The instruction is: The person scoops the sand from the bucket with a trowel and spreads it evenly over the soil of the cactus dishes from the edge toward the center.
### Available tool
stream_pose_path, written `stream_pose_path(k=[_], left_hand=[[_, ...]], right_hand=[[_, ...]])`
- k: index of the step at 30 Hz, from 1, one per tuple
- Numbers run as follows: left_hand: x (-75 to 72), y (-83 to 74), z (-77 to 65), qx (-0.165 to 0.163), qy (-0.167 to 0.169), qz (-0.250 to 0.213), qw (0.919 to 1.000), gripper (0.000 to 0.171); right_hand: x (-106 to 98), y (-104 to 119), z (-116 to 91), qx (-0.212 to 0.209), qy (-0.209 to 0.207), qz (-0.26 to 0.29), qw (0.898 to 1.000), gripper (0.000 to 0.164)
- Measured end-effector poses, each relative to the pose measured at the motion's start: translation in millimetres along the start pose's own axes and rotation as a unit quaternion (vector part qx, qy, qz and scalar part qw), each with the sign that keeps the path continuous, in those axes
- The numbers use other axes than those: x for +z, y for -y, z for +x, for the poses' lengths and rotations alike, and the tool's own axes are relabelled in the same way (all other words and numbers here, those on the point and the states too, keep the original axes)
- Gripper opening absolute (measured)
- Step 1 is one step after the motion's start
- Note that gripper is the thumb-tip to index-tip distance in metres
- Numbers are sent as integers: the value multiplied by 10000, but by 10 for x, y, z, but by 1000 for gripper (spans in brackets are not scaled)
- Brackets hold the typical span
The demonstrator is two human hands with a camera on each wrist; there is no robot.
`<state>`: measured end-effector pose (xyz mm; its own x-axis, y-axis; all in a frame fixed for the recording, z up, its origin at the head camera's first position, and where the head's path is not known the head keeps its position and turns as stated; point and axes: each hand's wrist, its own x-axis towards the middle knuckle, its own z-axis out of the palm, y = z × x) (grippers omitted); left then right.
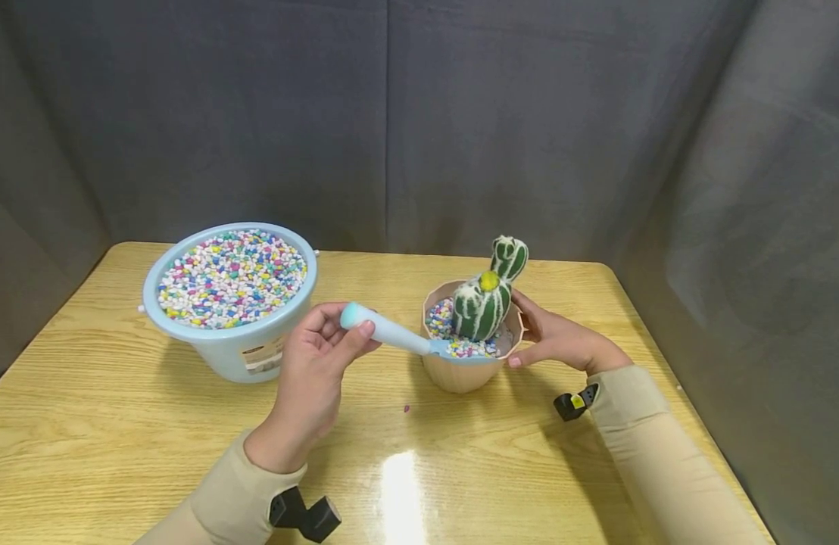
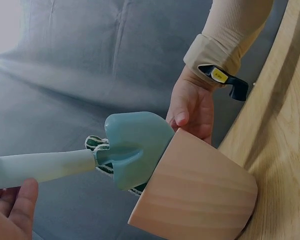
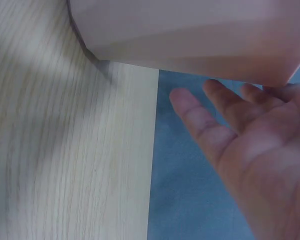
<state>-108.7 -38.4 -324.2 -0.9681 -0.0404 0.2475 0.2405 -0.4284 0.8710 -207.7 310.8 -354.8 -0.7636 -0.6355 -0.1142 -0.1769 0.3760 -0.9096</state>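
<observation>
Trowel point(image 1: 392, 333), pale blue and smooth, bears no writing that I can see; its rounded handle runs to a brighter turquoise end, and its broad blade looks blue-green from the left wrist. It slants across to the pot point(image 1: 460, 376), the blade at the near rim with small multicoloured pebbles beside it. The left hand point(image 1: 310, 378) grips the handle between thumb and fingers. The right hand point(image 1: 562, 341) rests against the pot's far side — fingers extended, thumb at the rim.

The pot is peach-coloured, with a faceted rim, and holds a green-and-white cactus point(image 1: 483, 306) with a yellow tuft. Left of it on the worktop point(image 1: 120, 439) stands a light blue bucket point(image 1: 218, 359) full of pebbles; its brown-and-cream label point(image 1: 263, 356) is too small to read — likewise the lettering on the yellow tag point(image 2: 219, 75) at the right wrist.
</observation>
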Motion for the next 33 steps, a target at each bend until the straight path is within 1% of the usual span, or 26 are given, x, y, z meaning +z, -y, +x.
stream_pose_path(k=[8, 13, 16, 25, 27, 29, 33], left_hand=[[8, -16, -3, 2, 22, -3, 10000, 19], [-8, 2, 1, 16, 53, -36, 10000, 13], [-8, 8, 1, 11, 65, -71, 10000, 14], [-2, 0, 15, 38, 55, -20, 10000, 15], [-1, 0, 19, 18, 47, 10, 10000, 18], [2, 3, 21, -5, 31, 28, 10000, 21], [-1, 16, 26, -59, 8, 19, 10000, 22]], right_hand=[[-5, 14, 32, 57, 15, 40, 10000, 125], [-9, -10, 51, 6, 84, 39, 10000, 126], [-7, -19, 62, -6, 94, 69, 9999, 126], [32, -10, 60, -17, -158, -220, 9996, 125], [41, -11, 60, -40, -186, -247, 9995, 125], [41, -16, 47, -33, -147, -237, 9996, 123], [9, -33, -5, 124, 15, 3, 9999, 115]])
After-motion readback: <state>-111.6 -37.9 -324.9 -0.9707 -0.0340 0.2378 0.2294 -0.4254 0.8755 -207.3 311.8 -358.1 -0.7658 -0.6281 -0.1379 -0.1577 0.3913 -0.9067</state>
